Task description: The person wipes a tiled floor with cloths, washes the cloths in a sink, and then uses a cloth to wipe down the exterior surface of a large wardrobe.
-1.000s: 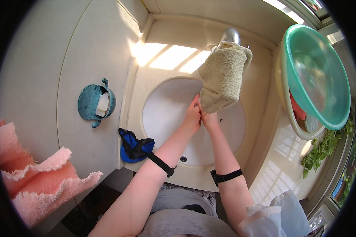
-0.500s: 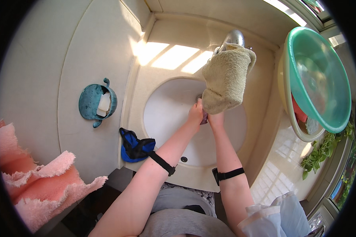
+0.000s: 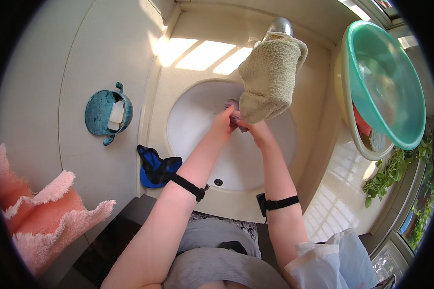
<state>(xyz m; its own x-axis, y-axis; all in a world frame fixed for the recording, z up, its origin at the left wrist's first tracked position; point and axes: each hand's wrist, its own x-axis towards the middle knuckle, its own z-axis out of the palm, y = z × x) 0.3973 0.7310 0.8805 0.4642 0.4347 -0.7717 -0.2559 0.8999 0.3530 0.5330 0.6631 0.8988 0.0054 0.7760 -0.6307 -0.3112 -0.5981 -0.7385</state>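
Note:
A bunched piece of thin purple cloth (image 3: pixel 236 117) is between my hands, over the white sink basin (image 3: pixel 190 125). My left hand (image 3: pixel 222 121) is closed on its left side. My right hand (image 3: pixel 259 132) grips its right end, with the fingertips partly hidden. A pale green towel (image 3: pixel 271 79) drapes over the metal faucet (image 3: pixel 280 27) and hangs just above and to the right of my hands. Whether water is running cannot be seen.
On the left counter stands a teal soap dish (image 3: pixel 97 112) with white soap (image 3: pixel 115 115). A blue and black cloth item (image 3: pixel 159 168) lies by the basin's left edge. Pink towels (image 3: pixel 48 207) are at far left. A green basin (image 3: pixel 393 86) leans in a cream basin (image 3: pixel 343 96) at right, near a leafy plant (image 3: pixel 388 176).
My hands have come out from beside the hanging towel with the purple cloth, which now shows more between them. The right hand has turned and moved slightly apart from the left. The view has shifted slightly.

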